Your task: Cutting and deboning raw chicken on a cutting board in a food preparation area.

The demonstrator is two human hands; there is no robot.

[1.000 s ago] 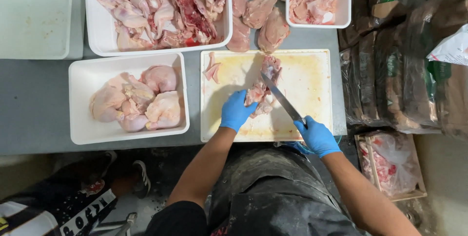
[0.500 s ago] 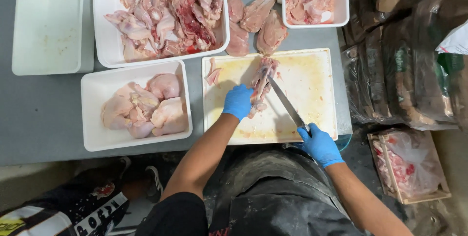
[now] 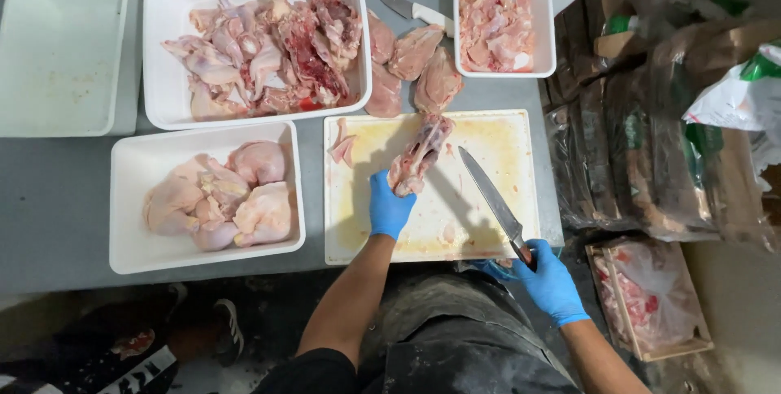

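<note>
left hand (image 3: 389,208) grips chicken carcass (image 3: 416,156) | right hand (image 3: 550,280) holds knife (image 3: 490,196), seemingly clear

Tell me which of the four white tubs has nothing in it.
The white tub at the far left of the grey table, beside the big tub of carcasses, is bare. The other three all hold raw chicken.

Blue disposable gloves cover the left hand (image 3: 389,207) and right hand (image 3: 549,280), forearms bare, above a dark stained apron (image 3: 455,337).
</note>
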